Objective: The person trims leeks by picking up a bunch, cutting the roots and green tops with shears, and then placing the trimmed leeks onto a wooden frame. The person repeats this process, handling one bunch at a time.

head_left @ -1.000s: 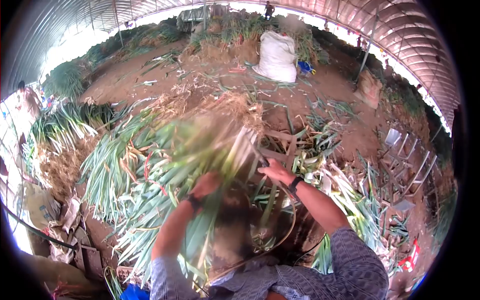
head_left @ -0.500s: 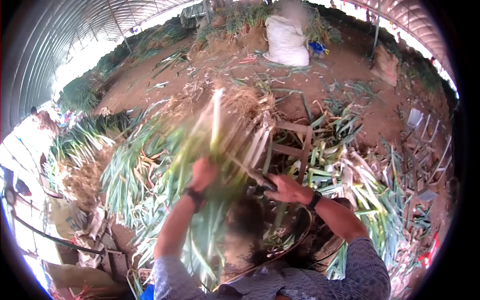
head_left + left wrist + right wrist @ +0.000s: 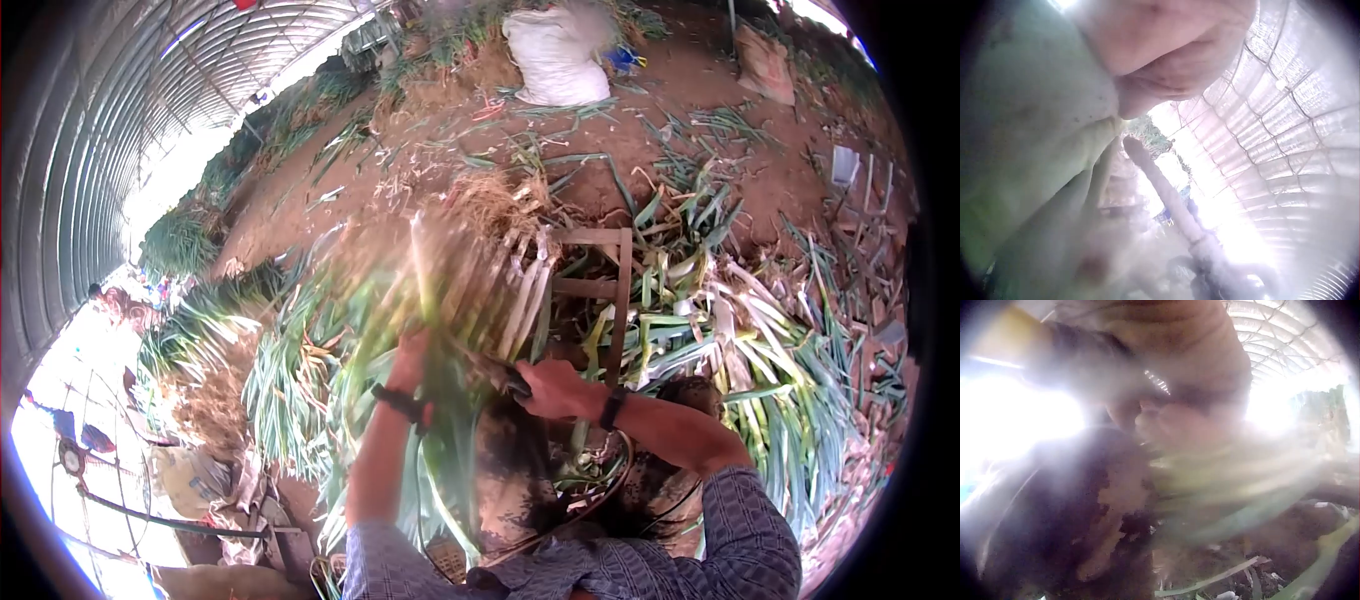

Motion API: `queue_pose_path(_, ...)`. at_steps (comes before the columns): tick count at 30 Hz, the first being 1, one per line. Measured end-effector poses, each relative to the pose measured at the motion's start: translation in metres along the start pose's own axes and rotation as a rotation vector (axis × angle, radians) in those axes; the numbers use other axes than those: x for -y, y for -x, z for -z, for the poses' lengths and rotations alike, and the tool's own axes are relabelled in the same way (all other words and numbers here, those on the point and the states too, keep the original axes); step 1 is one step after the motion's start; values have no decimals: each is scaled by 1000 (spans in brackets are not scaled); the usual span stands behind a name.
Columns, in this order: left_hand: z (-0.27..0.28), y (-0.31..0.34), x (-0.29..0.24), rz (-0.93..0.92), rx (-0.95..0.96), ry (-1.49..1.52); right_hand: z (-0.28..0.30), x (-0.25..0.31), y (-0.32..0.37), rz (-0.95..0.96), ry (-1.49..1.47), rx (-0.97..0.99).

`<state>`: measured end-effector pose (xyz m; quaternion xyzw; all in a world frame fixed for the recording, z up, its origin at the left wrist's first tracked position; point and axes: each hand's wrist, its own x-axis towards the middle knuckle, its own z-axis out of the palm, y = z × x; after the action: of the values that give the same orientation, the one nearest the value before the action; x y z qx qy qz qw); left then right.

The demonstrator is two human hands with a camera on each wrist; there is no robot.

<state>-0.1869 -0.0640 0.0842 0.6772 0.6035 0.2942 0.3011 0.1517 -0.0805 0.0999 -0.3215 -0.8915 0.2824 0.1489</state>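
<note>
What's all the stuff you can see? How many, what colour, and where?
Held leeks: several, green-white, left hand
Leek heap: many, green-white, right side
Leek heap: many, green, left side
Big sack: one, white, far ahead
Other sack: one, tan, far right
Frame: one, brown, ahead
Roof: one, grey, overhead
Tool: one, dark-handled, right hand
Sleeves: two, blue-grey, arms
Left hand: one, bare, around leeks
Right hand: one, bare, around tool
</note>
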Motion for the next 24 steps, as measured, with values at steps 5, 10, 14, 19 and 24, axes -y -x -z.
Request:
queue_pose_path(5,-20,4,-30,303,-43,731,3,-7,-9,-73,-95,-9)
queue_pose_path(10,-32,24,-24,296,-100,525,-1,-18,-12,-100,-99,-42)
queue_pose_path(14,-28,35,-49,441,-57,503,3,-14,-10,-113,-82,-6)
queue_pose_path(19,-39,66,-76,357,63,524,10,-20,-12,-179,-139,-16)
queue_pose_path(24,-48,109,-26,257,206,559,2,-26,-17,-133,-120,16)
